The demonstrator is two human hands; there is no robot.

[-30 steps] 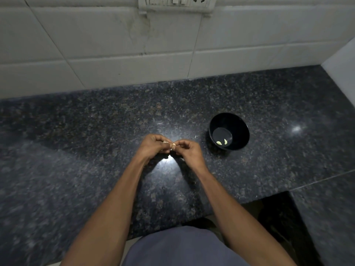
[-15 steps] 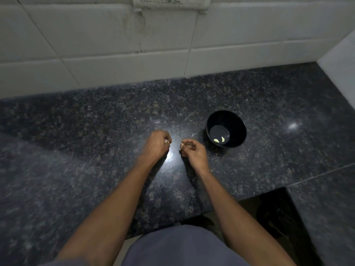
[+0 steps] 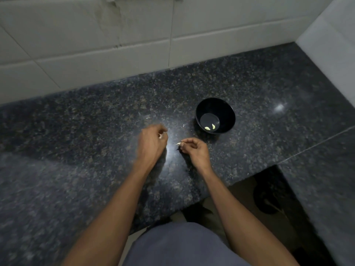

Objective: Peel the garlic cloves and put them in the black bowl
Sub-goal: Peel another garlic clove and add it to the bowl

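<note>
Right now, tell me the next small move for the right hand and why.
Probably carry the garlic clove over to the black bowl and drop it in. The right hand pinches the pale clove just short of the bowl, where two cloves already lie; the left hand holds something pale, maybe peel.

A dark counter (image 3: pixel 249 89) is being seen, black and grey with lots of little brown and pale specks all over it. A black bowl (image 3: pixel 228 116) is being shown on it, with a greyer flat bottom. Two pale yellow-white garlic cloves (image 3: pixel 209 127) are being held inside the bowl. Another pale, whitish clove (image 3: pixel 178 143) is being pinched by the right hand (image 3: pixel 196 151). A pale scrap is being shown at the left hand (image 3: pixel 151 143), which is blurred. The wall tiles (image 3: pixel 96 45) behind are being seen as white with thin grey lines. A grey-blue piece of clothing (image 3: pixel 182 246) is being shown at the bottom.
</note>
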